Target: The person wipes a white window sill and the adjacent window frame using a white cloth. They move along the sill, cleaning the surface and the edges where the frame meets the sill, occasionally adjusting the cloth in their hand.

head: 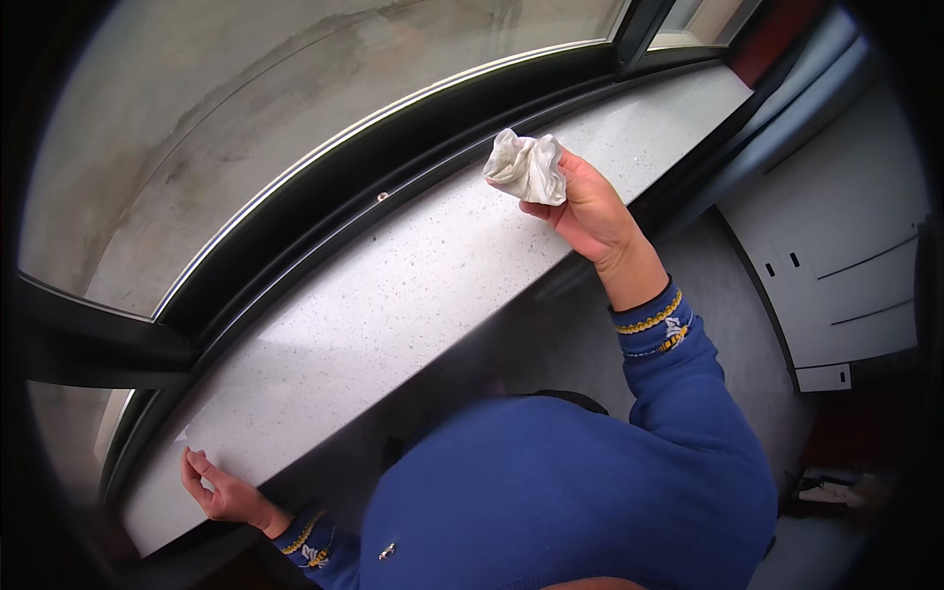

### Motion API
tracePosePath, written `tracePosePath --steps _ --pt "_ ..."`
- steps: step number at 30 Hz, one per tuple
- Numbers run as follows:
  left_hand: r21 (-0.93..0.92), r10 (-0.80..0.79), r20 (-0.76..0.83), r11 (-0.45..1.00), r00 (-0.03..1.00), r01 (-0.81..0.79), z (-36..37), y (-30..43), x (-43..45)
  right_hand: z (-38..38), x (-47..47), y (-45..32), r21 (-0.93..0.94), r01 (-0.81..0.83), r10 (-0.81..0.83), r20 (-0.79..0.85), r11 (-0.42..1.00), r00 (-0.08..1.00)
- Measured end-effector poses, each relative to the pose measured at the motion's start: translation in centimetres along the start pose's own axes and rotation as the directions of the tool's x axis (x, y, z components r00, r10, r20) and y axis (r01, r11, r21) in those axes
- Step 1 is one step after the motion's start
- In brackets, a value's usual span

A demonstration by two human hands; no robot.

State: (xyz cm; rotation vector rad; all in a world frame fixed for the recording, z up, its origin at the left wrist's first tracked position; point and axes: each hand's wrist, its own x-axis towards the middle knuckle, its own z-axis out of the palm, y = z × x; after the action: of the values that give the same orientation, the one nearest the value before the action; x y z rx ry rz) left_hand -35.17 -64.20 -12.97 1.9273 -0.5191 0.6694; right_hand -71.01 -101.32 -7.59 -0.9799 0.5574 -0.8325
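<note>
A crumpled white tissue or cloth (525, 168) with greyish marks is pinched between the thumb and fingers of my right hand (586, 206). That hand is over the speckled white windowsill (383, 295), towards its far right part. At the lower left end of the sill is my left hand (228, 494), its fingers bent and the thumb tip close to the index fingertip. No object shows clearly in it; whether it touches the sill, I cannot tell. A small pale patch lies just beyond its fingertips, perhaps a reflection.
Along the sill's far side runs a dark window frame (310, 254) with a screw or cap (382, 197), below a large glass pane (310, 110). Blue-grey curtains (782, 110) hang at the right end. White cabinets (833, 243) stand beyond the grey floor (708, 295).
</note>
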Motion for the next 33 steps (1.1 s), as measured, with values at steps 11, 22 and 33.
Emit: tracePosePath --steps 11,22,33 --pt "0.022 0.028 0.007 0.999 1.0 -0.028 0.0 -0.5 -0.1 -1.0 0.8 1.5 0.051 0.061 -0.062 0.019 0.997 0.998" --pt "0.039 -0.022 0.003 0.999 1.0 0.022 0.1 -0.8 0.0 -5.0 -0.4 0.9 0.2 0.228 -0.231 -0.011 0.953 0.973" --pt "0.093 0.02 0.051 0.995 0.998 -0.025 -0.3 -3.5 0.8 -7.7 -4.7 -0.3 0.084 0.322 -0.283 -0.308 0.943 0.908"
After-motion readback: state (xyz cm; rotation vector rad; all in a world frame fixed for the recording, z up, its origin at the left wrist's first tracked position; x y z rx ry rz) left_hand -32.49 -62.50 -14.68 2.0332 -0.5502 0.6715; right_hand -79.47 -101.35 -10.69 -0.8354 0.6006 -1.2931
